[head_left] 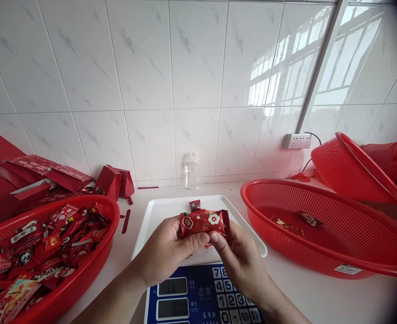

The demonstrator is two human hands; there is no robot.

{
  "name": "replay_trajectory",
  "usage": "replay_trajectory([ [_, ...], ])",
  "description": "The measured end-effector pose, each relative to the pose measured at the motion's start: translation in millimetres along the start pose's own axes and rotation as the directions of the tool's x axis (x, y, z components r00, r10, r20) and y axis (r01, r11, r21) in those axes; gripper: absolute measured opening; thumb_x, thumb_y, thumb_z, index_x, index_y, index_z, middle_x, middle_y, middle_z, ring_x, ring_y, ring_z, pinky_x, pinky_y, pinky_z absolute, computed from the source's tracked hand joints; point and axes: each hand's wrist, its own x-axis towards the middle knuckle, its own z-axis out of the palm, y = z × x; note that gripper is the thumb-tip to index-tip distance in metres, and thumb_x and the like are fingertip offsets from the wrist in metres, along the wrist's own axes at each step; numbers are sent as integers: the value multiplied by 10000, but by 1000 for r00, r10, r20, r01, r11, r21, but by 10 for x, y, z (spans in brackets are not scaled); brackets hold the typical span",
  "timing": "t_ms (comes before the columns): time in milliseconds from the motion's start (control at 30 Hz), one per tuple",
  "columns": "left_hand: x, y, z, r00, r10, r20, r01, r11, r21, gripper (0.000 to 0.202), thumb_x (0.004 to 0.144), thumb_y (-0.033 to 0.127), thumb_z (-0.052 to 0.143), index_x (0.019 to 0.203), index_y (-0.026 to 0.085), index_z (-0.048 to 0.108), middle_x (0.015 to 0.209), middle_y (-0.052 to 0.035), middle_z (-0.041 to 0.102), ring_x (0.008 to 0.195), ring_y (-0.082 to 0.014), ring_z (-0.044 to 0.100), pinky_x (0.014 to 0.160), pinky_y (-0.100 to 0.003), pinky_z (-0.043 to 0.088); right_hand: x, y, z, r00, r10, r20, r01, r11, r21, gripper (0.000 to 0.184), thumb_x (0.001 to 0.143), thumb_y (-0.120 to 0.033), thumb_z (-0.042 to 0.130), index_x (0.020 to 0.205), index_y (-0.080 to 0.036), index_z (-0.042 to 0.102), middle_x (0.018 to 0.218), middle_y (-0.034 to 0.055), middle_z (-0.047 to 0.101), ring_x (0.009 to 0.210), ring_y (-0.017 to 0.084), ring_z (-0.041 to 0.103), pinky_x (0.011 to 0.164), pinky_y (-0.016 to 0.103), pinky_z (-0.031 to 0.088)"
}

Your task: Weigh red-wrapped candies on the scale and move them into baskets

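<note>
Both my hands hold one red wrapped snack (203,223) with white flower prints, over the white tray (158,213) of a scale. My left hand (166,252) grips its left end, thumb on the front. On its right end, my right hand (241,256) closes with the thumb pressed beside the other one. Behind the snack, a smaller dark-red packet (195,205) lies on the tray, and more red wrapping shows partly hidden below it. The blue scale panel (203,306) with keys and displays sits under my wrists.
At left stands a red basket (112,225) full of wrapped snacks, with red cardboard boxes (60,175) behind. A red basket (286,245) at right holds a few packets; another basket (357,175) tilts behind it. A clear bottle (194,171) and power strip (298,141) are by the wall.
</note>
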Motion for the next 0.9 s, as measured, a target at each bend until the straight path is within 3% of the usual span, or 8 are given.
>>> replay_trajectory([
  [133,4,-40,2,998,-25,-50,26,1000,14,309,878,451,622,983,165,672,718,0,527,617,-113,391,601,-250,369,-1,28,7,999,16,-29,-16,1000,-16,224,982,-361,479,904,-215,631,772,17,618,679,157,543,635,257,455],
  [233,15,-65,15,998,0,-57,0,1000,-6,266,900,420,603,980,179,684,795,-21,589,638,-114,438,667,-268,405,17,24,4,999,23,-41,-24,999,-30,261,978,-380,478,857,-200,623,726,13,598,654,154,540,606,253,448],
  [433,25,-52,25,998,3,-56,-6,999,-53,195,904,374,601,917,189,660,798,-13,576,688,-124,457,723,-279,408,50,5,-2,998,24,-53,-25,999,-31,304,989,-389,447,871,-193,648,736,21,626,668,157,577,621,249,469],
  [567,17,-18,30,1000,-9,16,10,998,-63,183,894,316,583,785,170,587,721,7,495,683,-119,423,677,-254,383,32,9,2,999,11,-38,-13,999,-48,333,997,-382,437,802,-200,636,694,12,608,639,152,570,619,248,463],
  [700,17,0,56,1000,0,20,2,998,-63,220,881,274,556,695,170,499,660,29,406,626,-106,341,607,-238,336,14,2,7,1000,-25,-17,23,997,-70,355,1005,-354,431,739,-209,617,652,-9,563,617,135,546,646,238,454],
  [900,8,26,104,998,55,6,-53,991,-122,200,885,230,554,693,173,545,627,44,379,594,-102,299,591,-230,332,21,-10,20,999,-34,-41,33,999,-22,299,1000,-339,447,795,-207,619,699,-2,591,649,138,553,633,236,446],
])
